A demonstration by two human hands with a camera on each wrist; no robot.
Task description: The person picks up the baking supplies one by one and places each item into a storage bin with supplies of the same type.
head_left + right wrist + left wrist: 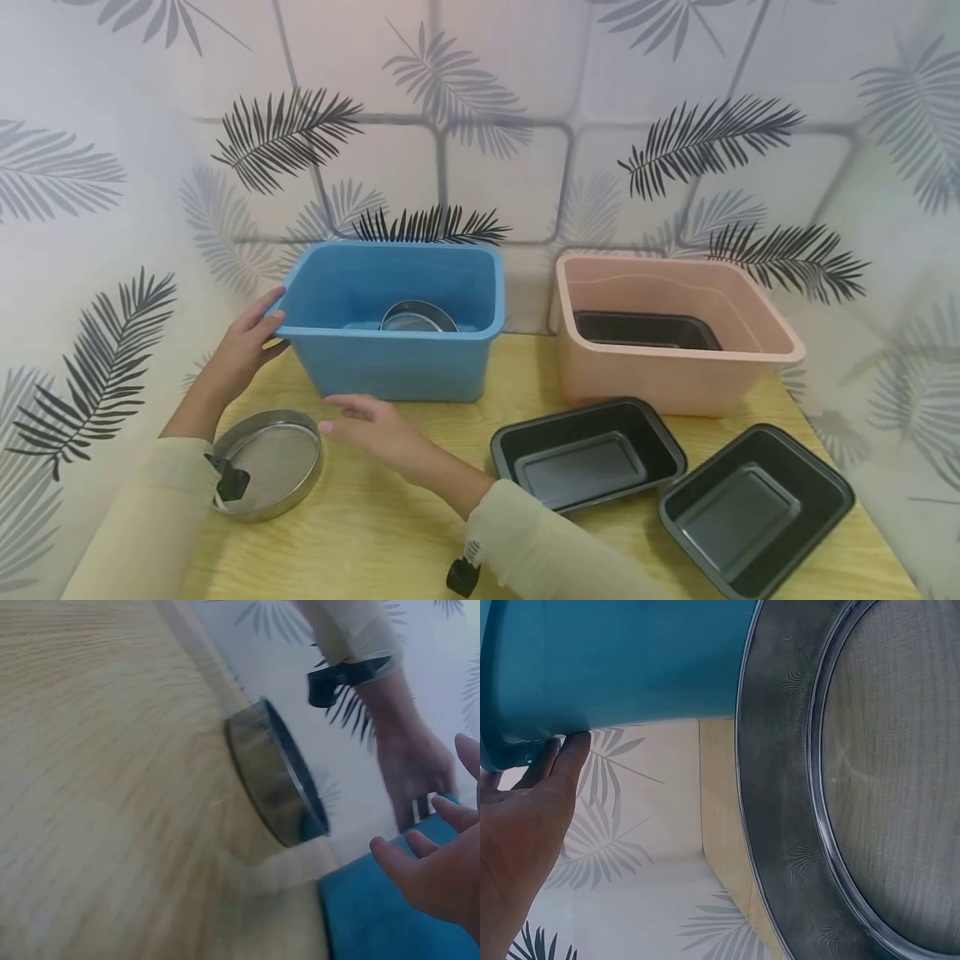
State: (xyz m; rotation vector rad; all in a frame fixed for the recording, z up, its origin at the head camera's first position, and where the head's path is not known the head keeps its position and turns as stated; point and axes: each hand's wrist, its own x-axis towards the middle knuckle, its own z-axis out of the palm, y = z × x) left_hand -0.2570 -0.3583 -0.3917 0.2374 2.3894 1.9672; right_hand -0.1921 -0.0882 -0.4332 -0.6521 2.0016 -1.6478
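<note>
My left hand (238, 348) holds the left rim of the blue plastic bin (390, 367), thumb on top; in the left wrist view its fingers (571, 761) reach under the rim. Inside the bin leans a round metal sieve (420, 310), partly hidden by the front wall. A second round sieve (276, 467) with a fine mesh lies flat on the table below my left forearm. My right hand (382, 435) hovers in front of the bin, just right of that sieve, fingers loosely extended and nothing held. In the right wrist view the sieve (274, 776) stands apart from my right hand (442, 870).
A pink bin (637, 379) stands at the back right with a dark loaf pan (645, 329) inside. Two more dark loaf pans, one angled (588, 458) and one near the right edge (757, 508), lie on the wooden table (360, 542). Leaf-patterned sheeting (502, 175) surrounds the table.
</note>
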